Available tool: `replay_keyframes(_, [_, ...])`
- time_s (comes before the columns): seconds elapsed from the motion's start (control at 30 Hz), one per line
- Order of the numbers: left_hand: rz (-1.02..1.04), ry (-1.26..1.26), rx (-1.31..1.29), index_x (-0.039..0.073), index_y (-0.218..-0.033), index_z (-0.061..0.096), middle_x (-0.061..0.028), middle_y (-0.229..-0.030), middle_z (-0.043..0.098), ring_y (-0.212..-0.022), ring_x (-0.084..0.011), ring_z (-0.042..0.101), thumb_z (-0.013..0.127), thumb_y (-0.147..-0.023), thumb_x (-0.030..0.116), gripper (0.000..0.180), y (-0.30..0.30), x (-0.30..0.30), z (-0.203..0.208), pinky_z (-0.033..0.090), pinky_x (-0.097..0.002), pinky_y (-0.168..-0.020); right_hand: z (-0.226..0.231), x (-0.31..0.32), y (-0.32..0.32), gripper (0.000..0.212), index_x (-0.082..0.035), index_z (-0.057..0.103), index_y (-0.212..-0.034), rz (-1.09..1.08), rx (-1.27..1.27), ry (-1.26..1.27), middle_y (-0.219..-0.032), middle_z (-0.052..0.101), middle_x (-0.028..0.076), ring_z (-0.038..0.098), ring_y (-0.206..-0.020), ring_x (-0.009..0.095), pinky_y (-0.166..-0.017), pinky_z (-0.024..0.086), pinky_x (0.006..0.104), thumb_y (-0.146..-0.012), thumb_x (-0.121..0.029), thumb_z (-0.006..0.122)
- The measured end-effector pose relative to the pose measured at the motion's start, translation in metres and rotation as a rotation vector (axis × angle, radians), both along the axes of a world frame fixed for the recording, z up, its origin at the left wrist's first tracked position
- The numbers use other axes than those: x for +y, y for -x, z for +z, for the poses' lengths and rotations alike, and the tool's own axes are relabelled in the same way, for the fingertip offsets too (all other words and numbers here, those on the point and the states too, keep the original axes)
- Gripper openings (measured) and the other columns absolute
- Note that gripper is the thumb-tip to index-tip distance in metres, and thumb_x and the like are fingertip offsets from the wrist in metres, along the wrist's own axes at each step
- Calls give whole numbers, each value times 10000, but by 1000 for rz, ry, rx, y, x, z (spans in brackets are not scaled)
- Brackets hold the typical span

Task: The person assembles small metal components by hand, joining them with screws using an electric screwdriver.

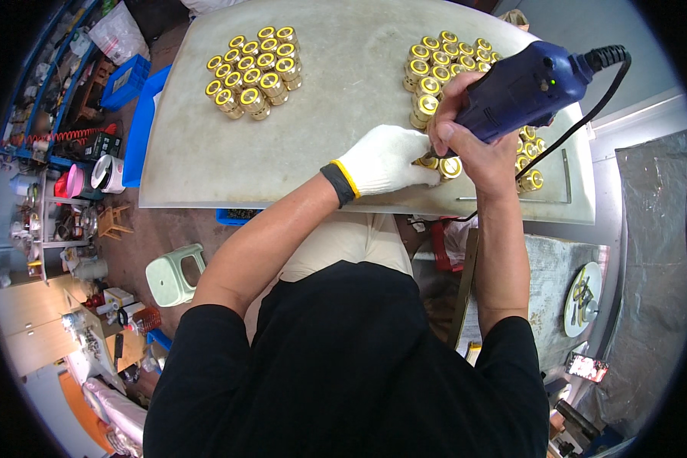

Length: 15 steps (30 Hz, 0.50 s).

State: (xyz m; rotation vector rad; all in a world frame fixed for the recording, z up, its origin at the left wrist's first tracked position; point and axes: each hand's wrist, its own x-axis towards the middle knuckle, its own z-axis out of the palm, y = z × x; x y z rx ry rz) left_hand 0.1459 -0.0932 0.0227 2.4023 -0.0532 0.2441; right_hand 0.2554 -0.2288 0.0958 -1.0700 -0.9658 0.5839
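Observation:
My right hand (487, 156), bare, is wrapped round a dark blue corded power tool (523, 88) with a small green light. The tool slants down to the left, its working end mostly hidden by my fingers. My left hand (385, 162), in a white knit glove with a yellow and black cuff, pinches a short brass cylinder (426, 162) below that end. Right beside it stands another brass cylinder (450, 168). More brass cylinders (429, 70) stand upright behind the tool, and a further group (530, 156) is partly hidden by my right wrist.
The pale worktable (343, 84) carries a separate cluster of brass cylinders (253, 72) at the far left. A black cable (599, 107) loops from the tool's back end. An L-shaped metal square (566, 175) lies at the right edge. A pale green stool (174, 275) stands on the floor at left.

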Motion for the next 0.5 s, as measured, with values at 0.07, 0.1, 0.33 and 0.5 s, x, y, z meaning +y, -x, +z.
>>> replay_keyframes(0.07, [15,21,-60,30,-1064,732,-225,-997,744,-957,-424,723,771,-887,426,436,0,0,-4,566,-482,-848,1,0,1,464,-7,622,-1254,-6,-7,2,-851,652,40,635,-702,108,-617,508,268,-820,38,778])
replay_keyframes(0.1, [14,21,-60,30,-1064,732,-225,-997,744,-957,-424,723,771,-887,426,436,0,0,-4,566,-482,-848,1,0,1,470,-4,625,-1265,-12,-14,4,-846,651,38,633,-700,107,-617,505,266,-821,37,776])
replay_keyframes(0.33, [0,31,-53,30,-1069,730,-227,-1004,742,-963,-424,722,770,-887,428,439,-1,0,-1,565,-482,-853,2,0,-1,527,23,628,-1343,9,-25,-57,-804,638,27,608,-662,99,-600,480,257,-830,42,750])
replay_keyframes(0.5, [-1,44,-59,28,-1075,730,-226,-1011,742,-969,-426,720,767,-888,429,444,0,0,0,565,-479,-852,3,0,0,528,33,623,-1351,13,2,-77,-792,637,23,603,-648,96,-597,475,257,-833,65,720])
